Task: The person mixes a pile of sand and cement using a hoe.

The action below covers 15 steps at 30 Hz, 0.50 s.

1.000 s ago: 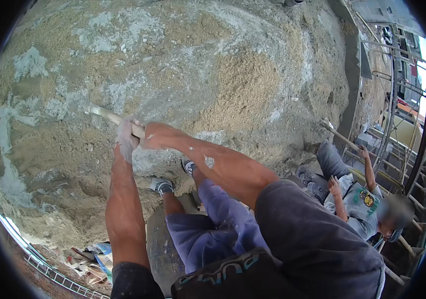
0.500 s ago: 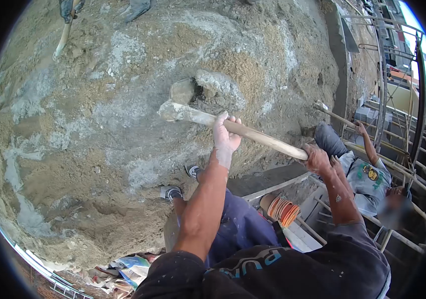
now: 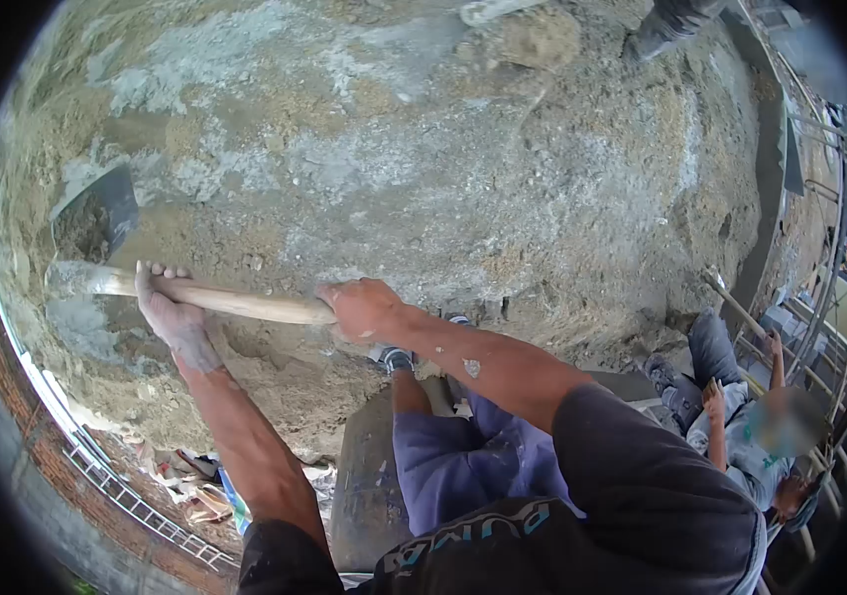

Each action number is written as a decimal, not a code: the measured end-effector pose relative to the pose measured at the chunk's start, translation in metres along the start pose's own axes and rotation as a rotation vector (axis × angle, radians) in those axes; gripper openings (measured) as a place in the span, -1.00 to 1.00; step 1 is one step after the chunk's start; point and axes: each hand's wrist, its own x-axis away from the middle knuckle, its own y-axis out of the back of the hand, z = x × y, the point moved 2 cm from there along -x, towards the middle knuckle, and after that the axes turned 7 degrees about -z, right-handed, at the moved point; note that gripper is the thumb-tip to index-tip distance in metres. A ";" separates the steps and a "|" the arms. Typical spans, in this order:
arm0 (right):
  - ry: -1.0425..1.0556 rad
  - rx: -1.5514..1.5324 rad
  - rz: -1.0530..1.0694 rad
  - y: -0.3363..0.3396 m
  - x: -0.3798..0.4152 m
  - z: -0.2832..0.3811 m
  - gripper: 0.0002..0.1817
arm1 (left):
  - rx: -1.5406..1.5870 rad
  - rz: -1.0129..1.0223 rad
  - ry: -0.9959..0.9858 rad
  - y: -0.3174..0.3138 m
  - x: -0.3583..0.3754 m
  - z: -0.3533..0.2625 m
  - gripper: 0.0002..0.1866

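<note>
A broad, uneven bed of sandy earth [image 3: 414, 228], tan and grey, spreads across the ground, strewn with small lumps. Pale grey powder [image 3: 171, 79] lies on it in streaks and patches. A blurred tan clump [image 3: 543, 38] sits near the top, a dark boot [image 3: 645, 42] beyond it, and a sneaker [image 3: 397, 359] rests at the near edge

Hoe [image 3: 217, 297], pale wooden handle [image 3: 265, 306] crosswise, broad grey blade [image 3: 124, 203] at left, partly dirt-covered

Dark T-shirt [image 3: 552, 562], loose short sleeves [image 3: 632, 451] at the shirt's sides, light blue letters [image 3: 473, 534] across its front, purple shorts [image 3: 463, 456] below the shirt, grey striped shoe [image 3: 397, 359] farther below
</note>
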 end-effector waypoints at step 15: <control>-0.557 -0.036 0.045 0.056 -0.022 -0.076 -0.55 | -0.621 0.226 0.685 -0.066 0.069 0.267 -0.87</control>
